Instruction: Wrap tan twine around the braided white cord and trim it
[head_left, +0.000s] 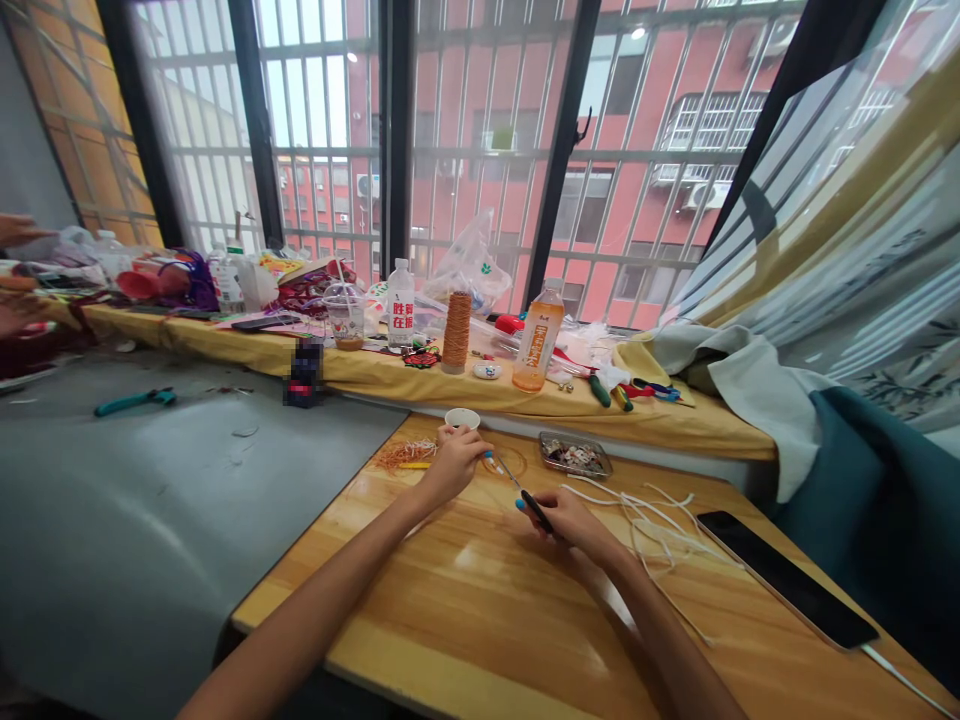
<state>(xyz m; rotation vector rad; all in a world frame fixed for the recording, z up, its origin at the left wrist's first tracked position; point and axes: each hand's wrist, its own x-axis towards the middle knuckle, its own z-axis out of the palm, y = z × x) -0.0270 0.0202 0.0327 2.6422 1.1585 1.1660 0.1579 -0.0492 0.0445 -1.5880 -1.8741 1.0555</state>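
Note:
Over the wooden table, my left hand (454, 462) is closed in a pinch, with a thin orange cord (519, 462) curving out by its fingertips; what lies right between the fingers is mostly hidden. My right hand (566, 520) grips black-handled scissors (536, 510), their thin metal blades pointing up and left toward the left fingertips. Just behind my left hand stands a small white cup (463, 417). Left of it lies a pile of orange and white thread scraps (405, 454) with a yellow strip (415, 465). A clear tray of small pieces (576, 456) sits beyond my right hand.
White cords (652, 530) and a phone (787, 578) with a cable lie at right. On the yellow-covered ledge stand a cord spool (456, 335), an orange drink bottle (538, 340), a water bottle (401, 305) and pliers (598, 390). Teal pliers (135, 402) lie on the grey table; another person's hand (22, 232) is far left.

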